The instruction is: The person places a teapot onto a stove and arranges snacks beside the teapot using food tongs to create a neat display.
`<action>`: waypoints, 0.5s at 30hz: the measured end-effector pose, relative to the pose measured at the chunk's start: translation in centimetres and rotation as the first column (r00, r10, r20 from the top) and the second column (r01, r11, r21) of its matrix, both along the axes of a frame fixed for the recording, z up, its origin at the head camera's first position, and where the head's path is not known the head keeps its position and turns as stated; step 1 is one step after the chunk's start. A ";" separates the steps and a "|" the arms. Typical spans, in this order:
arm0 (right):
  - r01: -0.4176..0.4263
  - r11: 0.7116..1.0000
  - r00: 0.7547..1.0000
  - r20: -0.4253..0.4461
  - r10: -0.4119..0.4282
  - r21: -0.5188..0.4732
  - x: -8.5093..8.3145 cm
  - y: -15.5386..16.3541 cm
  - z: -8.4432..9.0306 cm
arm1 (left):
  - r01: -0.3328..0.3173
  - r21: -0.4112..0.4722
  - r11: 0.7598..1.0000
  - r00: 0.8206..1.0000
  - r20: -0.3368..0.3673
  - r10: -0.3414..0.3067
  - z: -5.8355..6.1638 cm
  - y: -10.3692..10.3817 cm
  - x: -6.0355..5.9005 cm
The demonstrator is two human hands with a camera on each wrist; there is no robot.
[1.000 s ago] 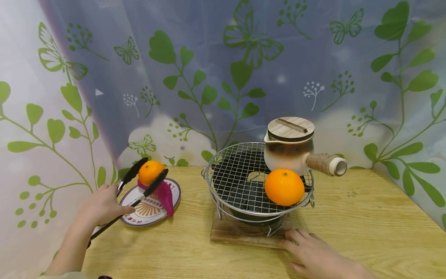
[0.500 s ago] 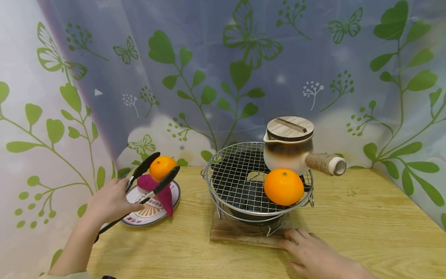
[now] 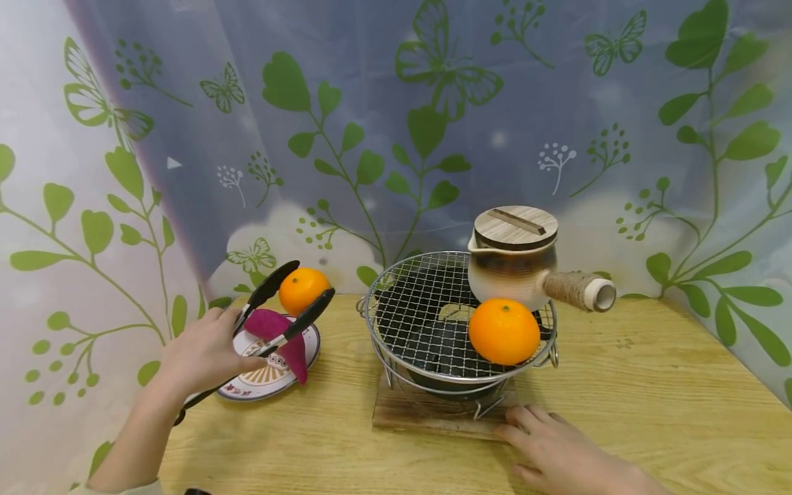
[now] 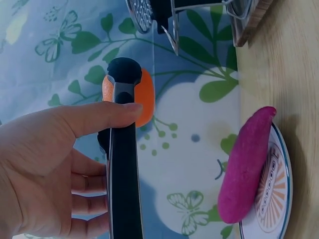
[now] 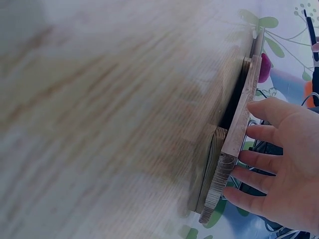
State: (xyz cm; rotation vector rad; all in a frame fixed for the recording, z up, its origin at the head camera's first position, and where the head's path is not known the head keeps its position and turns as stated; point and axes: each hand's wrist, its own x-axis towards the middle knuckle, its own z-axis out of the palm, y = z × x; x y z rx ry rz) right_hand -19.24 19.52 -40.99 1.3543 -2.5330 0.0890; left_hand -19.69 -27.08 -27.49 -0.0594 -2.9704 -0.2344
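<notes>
We've got the left hand (image 3: 201, 354) gripping black tongs (image 3: 272, 313), thumb along one arm per left wrist cam; tong tips clamp a small orange (image 3: 302, 289), held in the air above the far edge of the plate (image 3: 247, 390), left of the grill rack (image 3: 414, 309); a purple sweet potato (image 3: 281, 333) lies on the plate just below the tongs. Right hand (image 3: 559, 454) rests flat w/ fingers relaxed & spread, fingertips touching the near edge of the wooden board (image 3: 427, 416) under the stove; holding nothing. On the rack: 2nd, larger orange (image 3: 504, 331) at front right, touching or just in front of the clay pot (image 3: 510, 271) w/ wooden lid (image 3: 515, 227) and rope-wrapped side handle (image 3: 578, 290) pointing right; all on the wooden table (image 3: 650, 385); leaf-print curtain (image 3: 396, 124) behind.
</notes>
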 end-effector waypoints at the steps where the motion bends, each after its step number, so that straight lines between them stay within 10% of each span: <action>1: 0.000 1.000 1.000 -0.001 0.000 0.001 0.0 0.0 0.0 | 0.004 0.000 1.000 1.000 -0.003 -0.004 0.1 0.1 0.0; 15: -0.004 1.000 0.999 -0.036 0.003 -0.016 0.1 0.0 -0.1 | 0.051 -0.011 0.999 0.997 -0.049 -0.052 1.2 1.6 0.2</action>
